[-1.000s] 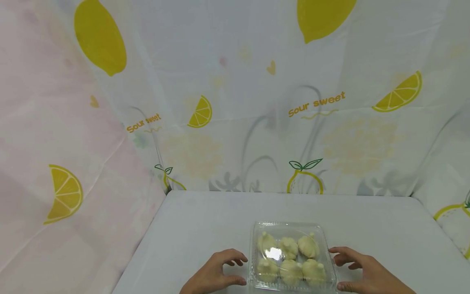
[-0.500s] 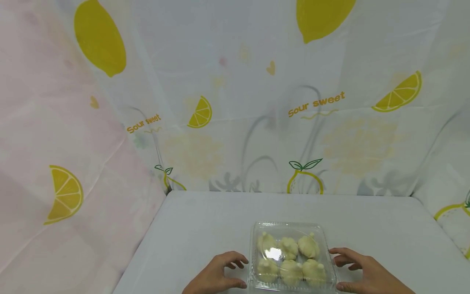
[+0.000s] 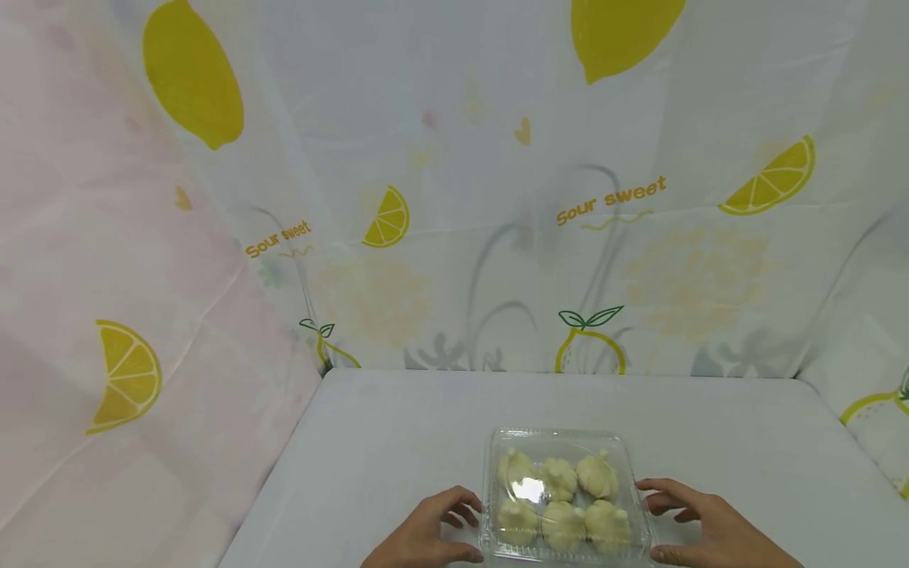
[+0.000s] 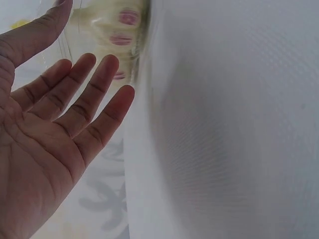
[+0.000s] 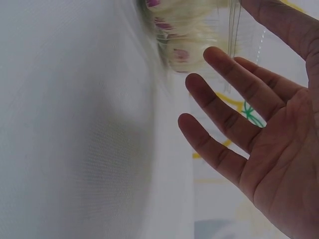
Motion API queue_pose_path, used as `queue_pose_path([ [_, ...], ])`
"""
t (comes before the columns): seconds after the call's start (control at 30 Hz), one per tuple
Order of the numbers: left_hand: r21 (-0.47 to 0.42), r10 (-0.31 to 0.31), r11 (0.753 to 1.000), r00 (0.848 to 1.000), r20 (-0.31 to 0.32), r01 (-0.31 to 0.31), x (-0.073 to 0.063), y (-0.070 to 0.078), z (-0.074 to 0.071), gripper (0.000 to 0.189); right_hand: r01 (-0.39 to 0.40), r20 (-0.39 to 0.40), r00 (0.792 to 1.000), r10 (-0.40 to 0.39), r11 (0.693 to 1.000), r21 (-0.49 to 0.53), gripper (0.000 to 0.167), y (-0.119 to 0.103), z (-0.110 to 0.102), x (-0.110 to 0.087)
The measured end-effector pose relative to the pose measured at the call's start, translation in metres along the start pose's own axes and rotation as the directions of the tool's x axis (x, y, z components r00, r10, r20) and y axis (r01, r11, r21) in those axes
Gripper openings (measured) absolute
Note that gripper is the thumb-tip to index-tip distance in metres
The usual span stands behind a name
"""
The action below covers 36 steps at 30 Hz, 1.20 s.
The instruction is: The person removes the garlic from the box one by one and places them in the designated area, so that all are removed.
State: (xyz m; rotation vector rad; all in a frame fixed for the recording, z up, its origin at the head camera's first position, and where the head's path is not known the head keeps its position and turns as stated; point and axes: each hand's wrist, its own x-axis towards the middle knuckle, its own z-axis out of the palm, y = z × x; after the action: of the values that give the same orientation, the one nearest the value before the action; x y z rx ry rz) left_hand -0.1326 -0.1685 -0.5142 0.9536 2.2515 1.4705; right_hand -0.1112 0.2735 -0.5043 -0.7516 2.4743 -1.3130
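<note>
In the head view a clear plastic box (image 3: 557, 433) with its lid down lies flat on the white table, near the front. Inside sit several pale garlic bulbs (image 3: 558, 479) in two rows; purple marks show low on the bulbs (image 4: 121, 39) in the left wrist view. My left hand (image 3: 426, 532) is at the box's left side, palm facing it, fingers relaxed and fingertips right by the rim. Opposite it, my right hand (image 3: 699, 525) has its fingertips at the right rim, thumb near the front corner. In the right wrist view its fingers (image 5: 219, 149) are spread and nearly straight.
The white table (image 3: 398, 418) extends behind the box and to both sides. A lemon-print cloth (image 3: 454, 300) hangs along its far edge, with further cloth at the left (image 3: 128, 260) and the right.
My left hand has moved slightly to the right, closer to the box's left rim. The right hand and the box have stayed almost where they were.
</note>
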Motion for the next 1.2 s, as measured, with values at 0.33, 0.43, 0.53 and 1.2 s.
queue_pose_path([
  [0.33, -0.103, -0.077, 0.992, 0.997, 0.013, 0.078, -0.0015, -0.0012, 0.0053, 0.044, -0.034, 0.01, 0.999, 0.034, 0.999, 0.012, 0.058, -0.0014, 0.0004, -0.0002],
  [0.43, -0.144, -0.111, 0.983, 0.994, 0.023, 0.113, -0.0015, 0.0009, 0.0061, 0.043, -0.044, 0.015, 0.999, 0.043, 0.999, 0.016, 0.058, -0.0026, 0.0, 0.0002],
  [0.53, -0.183, -0.136, 0.973, 0.99, 0.028, 0.139, -0.0011, 0.0037, 0.0063, 0.043, -0.062, 0.02, 0.998, 0.062, 0.998, 0.015, 0.058, -0.004, -0.0005, 0.0008],
  [1.2, -0.612, -0.237, 0.743, 0.962, 0.135, 0.269, 0.0005, 0.006, 0.0073, 0.045, -0.092, 0.029, 0.995, 0.091, 0.995, 0.037, 0.06, -0.0021, 0.0007, 0.0015],
])
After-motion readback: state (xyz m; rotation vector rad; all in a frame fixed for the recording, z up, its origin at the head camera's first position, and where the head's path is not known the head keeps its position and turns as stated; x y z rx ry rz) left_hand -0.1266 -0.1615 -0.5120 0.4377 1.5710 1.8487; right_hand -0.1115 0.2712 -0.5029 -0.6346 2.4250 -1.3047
